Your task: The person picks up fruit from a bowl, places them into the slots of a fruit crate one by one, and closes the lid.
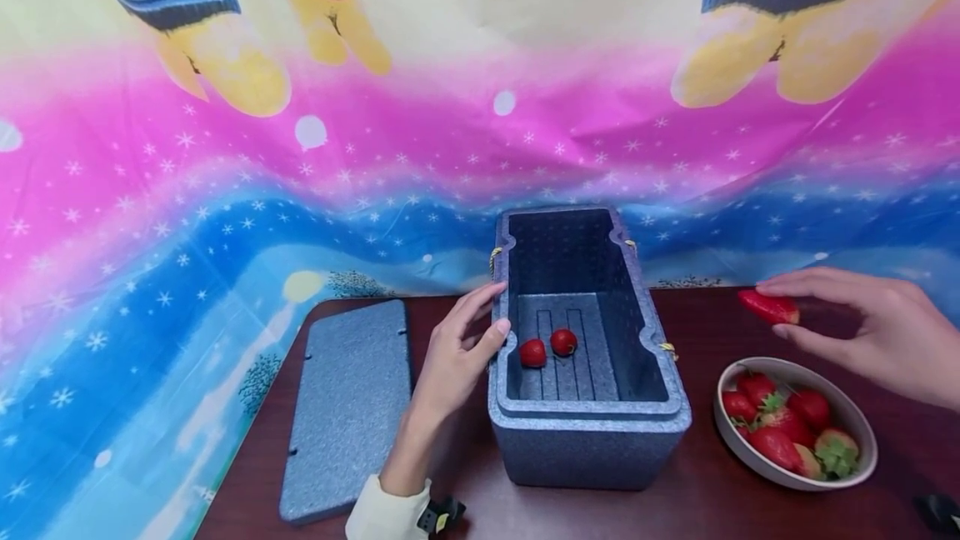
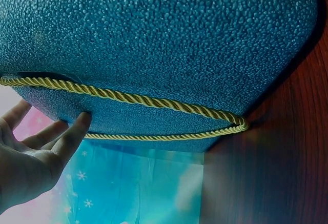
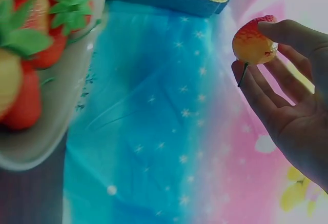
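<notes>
My right hand pinches a strawberry between thumb and fingers, above and behind the bowl. The right wrist view shows that strawberry as red and yellowish, its thin green stem hanging down. My left hand rests against the left side of a grey foam box, fingertips at its rim. Two red strawberries lie on the box's grooved floor, one strawberry close to the left wall and the other strawberry just beside it. Several more strawberries fill an oval bowl at the right.
A flat grey lid lies left of the box on the dark wooden table. Yellow cord loops along the box's side. Behind the table hangs a colourful printed cloth, close to the box's far end.
</notes>
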### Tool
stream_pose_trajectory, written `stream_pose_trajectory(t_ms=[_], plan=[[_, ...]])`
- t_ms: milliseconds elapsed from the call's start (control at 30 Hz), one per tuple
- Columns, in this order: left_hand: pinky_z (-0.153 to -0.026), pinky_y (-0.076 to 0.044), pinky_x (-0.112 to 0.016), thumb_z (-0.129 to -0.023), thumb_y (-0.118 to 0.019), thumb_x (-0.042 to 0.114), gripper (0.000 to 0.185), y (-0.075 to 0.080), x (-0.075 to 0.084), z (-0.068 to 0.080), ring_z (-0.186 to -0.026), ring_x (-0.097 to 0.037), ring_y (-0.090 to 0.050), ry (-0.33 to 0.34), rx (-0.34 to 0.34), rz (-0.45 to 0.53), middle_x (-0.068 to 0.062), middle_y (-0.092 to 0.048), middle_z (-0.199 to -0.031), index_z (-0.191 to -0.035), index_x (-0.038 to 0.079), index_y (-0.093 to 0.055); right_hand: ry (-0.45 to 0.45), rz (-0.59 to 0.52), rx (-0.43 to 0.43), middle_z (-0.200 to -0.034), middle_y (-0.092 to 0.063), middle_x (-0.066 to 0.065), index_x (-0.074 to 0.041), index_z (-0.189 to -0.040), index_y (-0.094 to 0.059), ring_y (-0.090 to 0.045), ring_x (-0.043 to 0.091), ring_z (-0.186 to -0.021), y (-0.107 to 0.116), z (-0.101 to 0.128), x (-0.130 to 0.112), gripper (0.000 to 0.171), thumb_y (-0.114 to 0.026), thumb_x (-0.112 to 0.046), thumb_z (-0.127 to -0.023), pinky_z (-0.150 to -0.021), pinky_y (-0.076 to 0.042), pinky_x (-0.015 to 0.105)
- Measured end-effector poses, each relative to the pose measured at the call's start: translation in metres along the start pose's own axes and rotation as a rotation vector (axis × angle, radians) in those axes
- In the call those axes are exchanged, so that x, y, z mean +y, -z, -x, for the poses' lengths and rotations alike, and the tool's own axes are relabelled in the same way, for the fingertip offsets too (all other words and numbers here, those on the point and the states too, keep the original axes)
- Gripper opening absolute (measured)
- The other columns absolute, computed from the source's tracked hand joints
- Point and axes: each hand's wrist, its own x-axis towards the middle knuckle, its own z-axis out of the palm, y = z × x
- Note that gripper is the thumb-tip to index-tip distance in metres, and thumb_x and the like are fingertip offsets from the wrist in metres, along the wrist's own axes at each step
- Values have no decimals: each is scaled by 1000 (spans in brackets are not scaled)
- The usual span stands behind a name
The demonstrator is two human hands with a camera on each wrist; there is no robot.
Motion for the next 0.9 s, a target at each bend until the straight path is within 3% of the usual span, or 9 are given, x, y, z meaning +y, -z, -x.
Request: stream_pose_trajectory(t_ms=[133, 167, 233, 300, 467, 667, 900], plan=[[-106, -59, -53, -106, -69, 31, 48, -1, 0, 1, -146, -26, -58, -7, 0, 6, 3, -53, -163, -153, 34, -59, -56, 26, -49, -115, -80, 5, -22, -125, -80, -48, -27, -106, 2, -16, -10, 76, -101, 2, -56, -72, -43, 1], [-106, -59, -53, -106, -69, 31, 48, -1, 0, 1, -145, -26, -59, -8, 1, 8, 3, -53, -163, -153, 34, -59, -63, 26, -61, -115, -80, 5, -22, -126, -80, -52, -24, -102, 2, -21, -13, 75, -101, 2, -58, -77, -45, 0], [-106, -59, -52, -106, -69, 30, 48, -1, -1, 1, -145, -26, -59, -8, 3, 11, 3, -53, -163, -153, 34, -59, -62, 26, -81, -116, -80, 2, -23, -127, -79, -57, -17, -88, 3, -30, -17, 73, -101, 0, -62, -61, -42, 3], [-106, -59, -53, -106, -68, 31, 48, -1, -1, 1, -145, -26, -59, -5, 5, 13, 3, -53, -163, -153, 34, -59, -45, 3, -84, -117, -79, 0, -24, -128, -78, -61, -13, -84, 3, -40, -20, 71, -100, 0, -64, -62, -43, 3], [-107, -58, -55, -106, -68, 32, 48, 0, -2, 2, -146, -26, -58, 4, 2, 15, 3, -53, -163, -153, 35, -59, 18, -60, -90, -122, -77, -6, -29, -131, -77, -60, -20, -99, -1, -62, -27, 74, -100, 0, -67, -69, -48, 2], [-107, -58, -54, -106, -68, 32, 47, 0, -1, 2, -146, -28, -58, 2, 0, 17, 2, -52, -164, -153, 33, -60, 71, -144, -106, -124, -77, -6, -28, -132, -76, -64, -13, -103, -8, -90, -34, 73, -99, 1, -69, -84, -49, 1], [-108, -58, -54, -106, -67, 31, 47, 0, 1, -1, -146, -29, -58, 1, -5, 25, 0, -52, -164, -153, 32, -60, 105, -254, -158, -127, -77, -2, -26, -134, -75, -67, -10, -106, -19, -118, -40, 66, -94, 2, -76, -86, -54, 4]])
